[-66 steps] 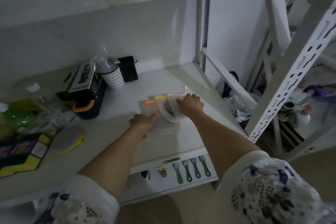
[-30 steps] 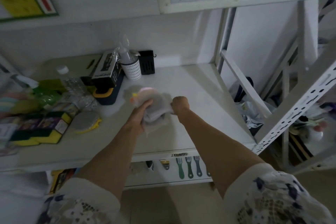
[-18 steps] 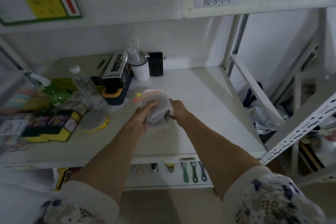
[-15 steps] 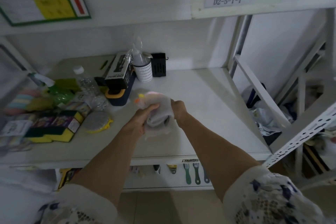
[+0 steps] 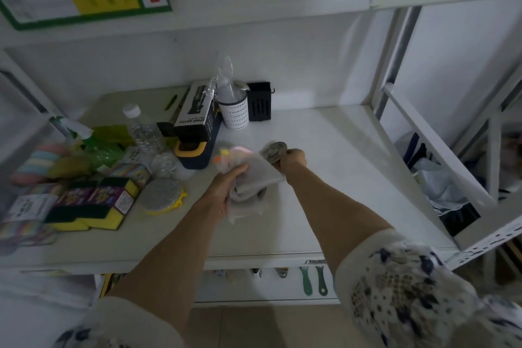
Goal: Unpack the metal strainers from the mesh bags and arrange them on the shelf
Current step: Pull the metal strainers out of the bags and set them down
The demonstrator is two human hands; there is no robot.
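Note:
Above the middle of the white shelf (image 5: 333,167), my left hand (image 5: 227,185) grips a bunched pale mesh bag (image 5: 254,175) with pink, yellow and orange tags at its top. My right hand (image 5: 292,161) pinches a round metal strainer (image 5: 273,150) that sticks out of the bag's right end. Part of the strainer is hidden by my fingers and the mesh. Both hands are held slightly above the shelf surface.
A black spray-bottle box (image 5: 195,118), a white dotted cup (image 5: 234,110) and a small black holder (image 5: 259,104) stand at the back. A water bottle (image 5: 142,128), sponges (image 5: 90,203) and a round scrubber (image 5: 162,196) crowd the left. A slanted frame brace (image 5: 435,144) runs on the right.
The bag was lifted off the shelf and bunched in my left hand. My right hand has since pulled the metal strainer out of the bag's right end, where it now shows.

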